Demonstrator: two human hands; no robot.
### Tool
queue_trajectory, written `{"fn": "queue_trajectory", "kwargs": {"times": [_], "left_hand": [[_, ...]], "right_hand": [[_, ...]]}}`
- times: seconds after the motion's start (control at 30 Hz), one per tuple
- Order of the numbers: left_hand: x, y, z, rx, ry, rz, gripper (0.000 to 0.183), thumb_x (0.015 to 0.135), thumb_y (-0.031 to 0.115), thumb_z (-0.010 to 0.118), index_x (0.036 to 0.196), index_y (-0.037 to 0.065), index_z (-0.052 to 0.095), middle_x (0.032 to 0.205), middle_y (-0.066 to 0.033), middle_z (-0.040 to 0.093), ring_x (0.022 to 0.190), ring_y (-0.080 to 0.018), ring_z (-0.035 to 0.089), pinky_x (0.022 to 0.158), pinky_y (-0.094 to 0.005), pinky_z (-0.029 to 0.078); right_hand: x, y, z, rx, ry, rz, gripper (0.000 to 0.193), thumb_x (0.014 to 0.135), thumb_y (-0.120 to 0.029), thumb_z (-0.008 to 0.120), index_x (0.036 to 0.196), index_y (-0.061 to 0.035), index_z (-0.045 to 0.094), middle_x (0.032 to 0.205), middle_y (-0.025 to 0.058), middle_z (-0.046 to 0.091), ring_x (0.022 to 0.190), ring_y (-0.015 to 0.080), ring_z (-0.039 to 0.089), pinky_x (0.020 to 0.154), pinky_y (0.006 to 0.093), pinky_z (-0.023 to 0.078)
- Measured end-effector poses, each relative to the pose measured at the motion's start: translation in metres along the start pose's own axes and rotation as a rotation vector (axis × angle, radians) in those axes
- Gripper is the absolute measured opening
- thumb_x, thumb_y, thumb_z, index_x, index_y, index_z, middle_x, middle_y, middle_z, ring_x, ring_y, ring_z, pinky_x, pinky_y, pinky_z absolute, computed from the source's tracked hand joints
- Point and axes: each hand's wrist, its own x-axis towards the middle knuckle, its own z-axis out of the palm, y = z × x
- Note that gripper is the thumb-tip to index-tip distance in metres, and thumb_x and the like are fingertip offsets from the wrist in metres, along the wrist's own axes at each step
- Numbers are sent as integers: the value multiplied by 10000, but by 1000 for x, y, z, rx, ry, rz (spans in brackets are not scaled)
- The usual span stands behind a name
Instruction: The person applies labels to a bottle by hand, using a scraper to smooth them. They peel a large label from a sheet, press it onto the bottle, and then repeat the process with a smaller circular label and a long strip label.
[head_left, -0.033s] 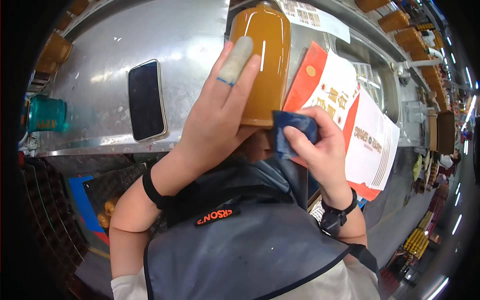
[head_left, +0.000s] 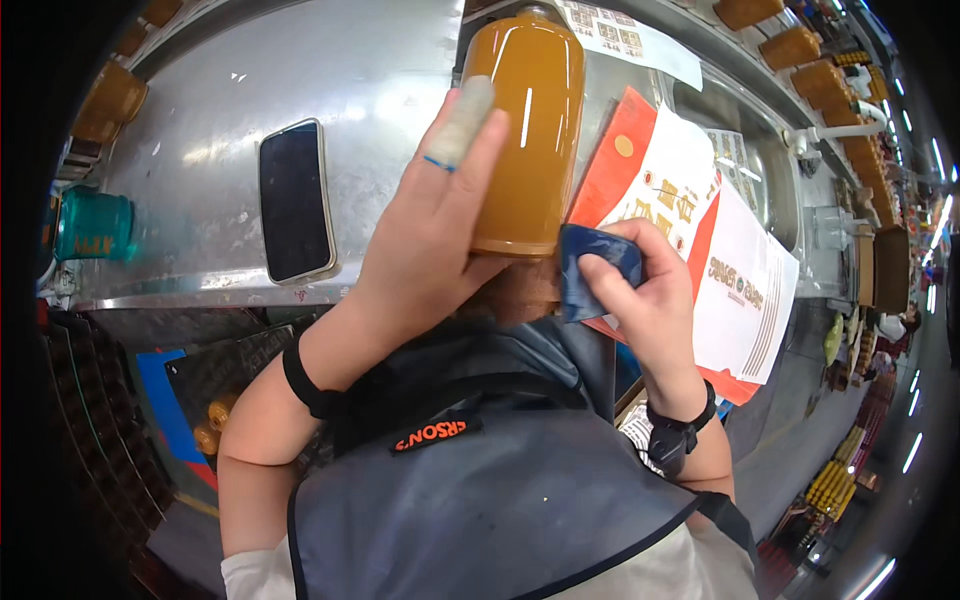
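Observation:
An amber-brown bottle [head_left: 525, 140] lies on the metal worktop, its neck pointing away and its base toward me. My left hand [head_left: 415, 220] steadies it from the left, fingers stretched along its side and thumb partly hidden by the base. One finger wears a pale cover with a blue band. My right hand [head_left: 655, 285] pinches a flat, dark blue square piece [head_left: 585, 270], like a scraper, between thumb and fingers, just right of the bottle's base. Red and white printed sheets [head_left: 735, 285] lie beyond that hand.
A black-screened phone [head_left: 294, 200] lies on the metal worktop [head_left: 380, 60], left of the bottle. A teal container [head_left: 95, 225] stands at the far left. Label sheets [head_left: 640, 45] lie at the back, near a metal basin [head_left: 775, 175] and a white pipe [head_left: 840, 127]. More amber bottles [head_left: 785, 47] line the back.
My right hand has drawn the blue piece slightly rightward, away from the bottle's base. My left hand has shifted a little left along the bottle, which tilts slightly differently.

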Motion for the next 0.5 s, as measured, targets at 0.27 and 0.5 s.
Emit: {"fn": "queue_trajectory", "kwargs": {"times": [0.27, 0.5], "left_hand": [[7, 10, -1, -18, 96, 83, 974, 706, 199, 844, 1499, 3, 313, 1498, -239, 378, 1334, -424, 418, 1083, -439, 378], [-9, -2, -2, -127, 23, -50, 980, 742, 298, 841, 1500, -17, 306, 1468, -248, 414, 1287, -413, 459, 1052, -421, 398]], "right_hand": [[-2, -35, 15, 50, -36, -126, 184, 871, -37, 704, 1029, 7, 622, 863, -4, 643, 748, 46, 575, 676, 202, 480], [-4, 4, -15, 27, 77, 46, 156, 875, -26, 689, 1016, 8, 632, 874, 8, 648, 786, 52, 586, 720, 205, 483]]}}
